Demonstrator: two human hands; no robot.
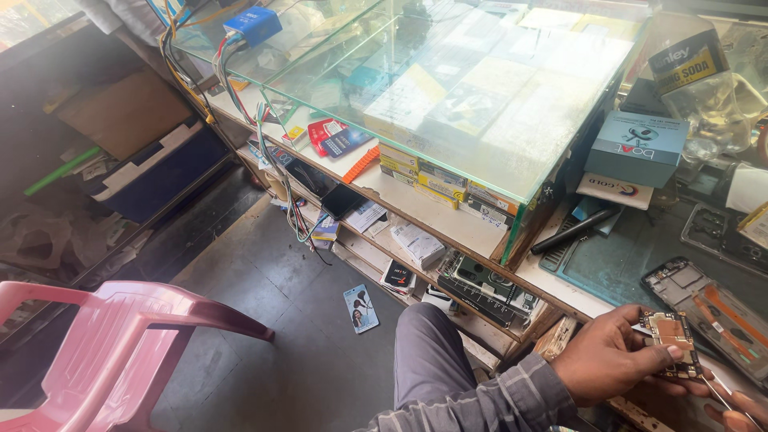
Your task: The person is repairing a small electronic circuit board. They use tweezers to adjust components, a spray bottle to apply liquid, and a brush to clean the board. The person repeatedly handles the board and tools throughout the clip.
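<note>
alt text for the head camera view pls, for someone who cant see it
A person's left hand holds a small circuit board at a cluttered repair bench, the right hand barely in view at the corner. An opened phone lies on the bench beside a glass display case; a pink plastic chair stands on the floor.

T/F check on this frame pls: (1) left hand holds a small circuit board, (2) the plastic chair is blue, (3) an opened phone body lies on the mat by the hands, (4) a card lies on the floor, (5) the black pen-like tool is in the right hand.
1. True: the left hand pinches a small circuit board in a finger grip.
2. False: the plastic chair is pink.
3. True: an opened phone body lies on the green mat, just beyond the board.
4. True: a small card lies on the grey floor.
5. False: the black pen-like tool lies on the mat, untouched; the right hand is barely in view at the frame edge.
</note>
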